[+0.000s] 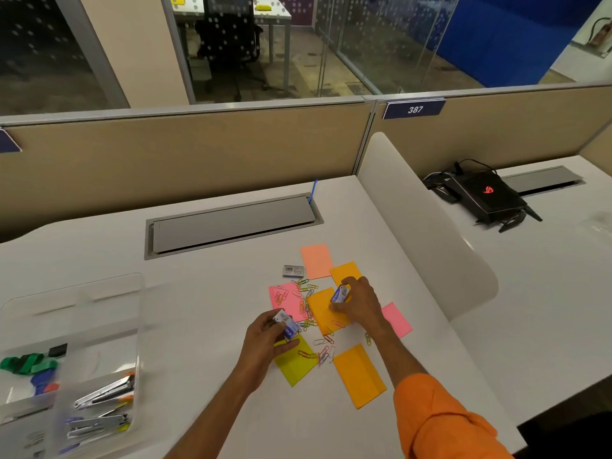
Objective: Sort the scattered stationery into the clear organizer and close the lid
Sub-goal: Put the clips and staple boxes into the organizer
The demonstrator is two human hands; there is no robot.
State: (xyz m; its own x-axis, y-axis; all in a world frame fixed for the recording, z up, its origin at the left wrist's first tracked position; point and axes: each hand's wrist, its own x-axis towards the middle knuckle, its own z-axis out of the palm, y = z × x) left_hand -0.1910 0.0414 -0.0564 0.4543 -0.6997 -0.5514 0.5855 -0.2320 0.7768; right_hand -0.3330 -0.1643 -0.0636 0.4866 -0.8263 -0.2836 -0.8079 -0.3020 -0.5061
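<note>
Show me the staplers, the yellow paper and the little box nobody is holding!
staplers (pixel 106 392): head view, upper one's silver body.
yellow paper (pixel 294 368): head view, its bare middle.
little box (pixel 293 271): head view, its barcoded top.

orange sleeve (pixel 440 422), yellow note (pixel 293 366), pink note (pixel 395 319)

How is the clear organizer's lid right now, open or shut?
Open: the lid lies flipped back behind the clear organizer, leaving its staplers uncovered.
</note>
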